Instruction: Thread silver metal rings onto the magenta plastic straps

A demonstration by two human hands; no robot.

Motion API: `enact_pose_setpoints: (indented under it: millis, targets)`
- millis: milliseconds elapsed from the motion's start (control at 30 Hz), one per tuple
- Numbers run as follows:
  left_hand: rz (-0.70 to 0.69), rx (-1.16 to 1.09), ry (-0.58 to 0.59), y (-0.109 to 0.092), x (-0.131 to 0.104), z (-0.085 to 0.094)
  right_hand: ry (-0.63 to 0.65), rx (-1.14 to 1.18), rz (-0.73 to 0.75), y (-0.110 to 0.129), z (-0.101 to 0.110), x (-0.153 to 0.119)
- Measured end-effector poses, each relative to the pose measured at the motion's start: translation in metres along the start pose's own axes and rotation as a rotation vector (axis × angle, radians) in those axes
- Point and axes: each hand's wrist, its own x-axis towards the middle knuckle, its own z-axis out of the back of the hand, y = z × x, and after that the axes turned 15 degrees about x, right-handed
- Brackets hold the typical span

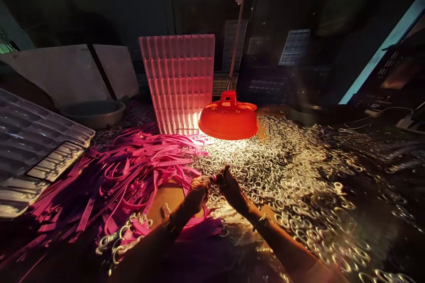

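Observation:
My left hand (200, 190) is closed around a pink strap, whose lower part hangs below the fingers. Close beside it, my right hand (228, 185) has its fingers pressed together at the strap's upper end; whether they also pinch a ring is too small to tell. A large tangle of pink straps (133, 177) lies to the left of the hands. Metal rings (279, 168) are heaped behind and to the right. Some rings on strap ends (124, 234) lie at the lower left.
A red lamp (228, 119) hangs low just beyond the hands. Behind the straps a ribbed plastic tray (181, 79) stands upright; another tray (29, 141) leans at the left. A basin (96, 112) sits at the back left. Dark crates (265, 84) stand behind.

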Motion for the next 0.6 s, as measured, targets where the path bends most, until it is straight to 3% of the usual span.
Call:
enact_pose_setpoints:
  millis: [200, 333, 467, 600]
  targets:
    - [-0.074, 0.037, -0.036, 0.0, -0.008, -0.001, 0.155, -0.085, -0.105, 0.017, 0.008, 0.004]
    - [-0.015, 0.057, -0.07, -0.008, -0.01, -0.002, 0.174, -0.135, -0.061, 0.018, 0.01, 0.014]
    - [0.089, 0.066, 0.027, -0.033, -0.01, 0.007, 0.349, -0.179, -0.025, 0.043, 0.014, 0.012]
    - [0.104, 0.167, 0.121, -0.072, -0.024, 0.023, 0.501, -0.364, -0.022, 0.08, 0.02, -0.015]
